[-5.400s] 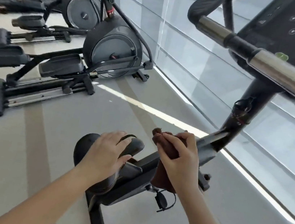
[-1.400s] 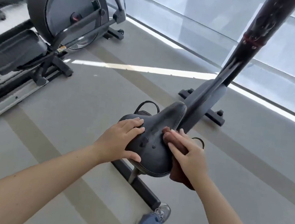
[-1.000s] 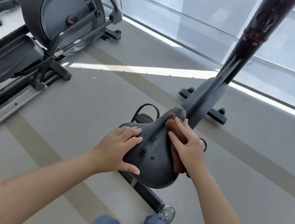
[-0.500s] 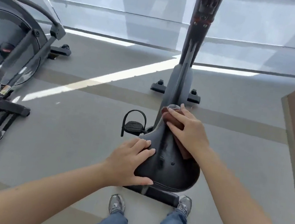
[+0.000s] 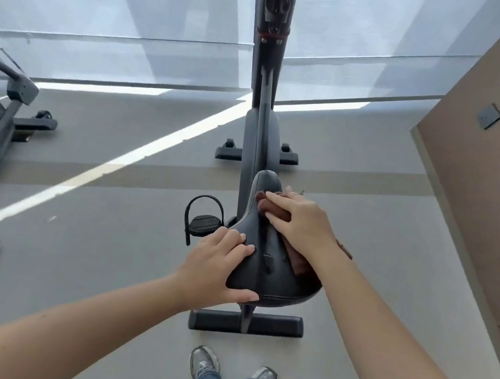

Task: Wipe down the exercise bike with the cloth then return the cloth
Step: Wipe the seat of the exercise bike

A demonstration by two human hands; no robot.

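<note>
Open floor (image 5: 91, 231) lies left of your exercise bike (image 5: 268, 63); a brown wall (image 5: 483, 190) stands near its right. Your left hand (image 5: 215, 268) clasps the saddle (image 5: 267, 265) at its left rear edge, grip closed round it; your right hand (image 5: 301, 225), held flat, presses the cloth (image 5: 273, 210) on the saddle's right edge.

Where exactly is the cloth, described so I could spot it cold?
Find the exercise bike's dark upright post in the middle of the view and follow it down to the black saddle. On the saddle's right side lies the cloth, pressed under the right hand. It is the only reddish-brown crumpled thing there.
</note>
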